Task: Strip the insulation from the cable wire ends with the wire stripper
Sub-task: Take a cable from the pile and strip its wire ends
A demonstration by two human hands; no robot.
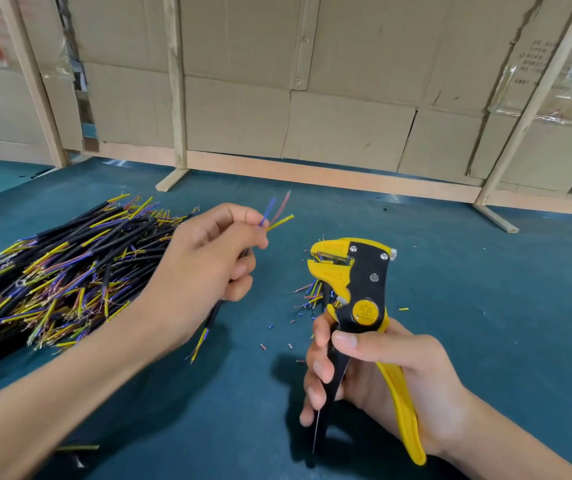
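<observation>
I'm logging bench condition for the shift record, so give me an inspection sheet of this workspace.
Surface: teal mat, in use.
Job's things: yellow-black wire stripper; cable with blue, red and yellow wire ends.
Clutter: insulation scraps on the mat around the stripper.
Grips: left hand pinches the cable; right hand holds the stripper handles.
Cables: black cable pile at left.
Surroundings: cardboard wall, wooden frame.

The left hand (208, 258) pinches a cable (212, 317), its blue, red and yellow wires (279, 213) fanning above the fingers. The right hand (381, 372) grips an upright yellow stripper (360, 289). A cable pile (62, 271) lies left on the blue table (485, 306).
</observation>
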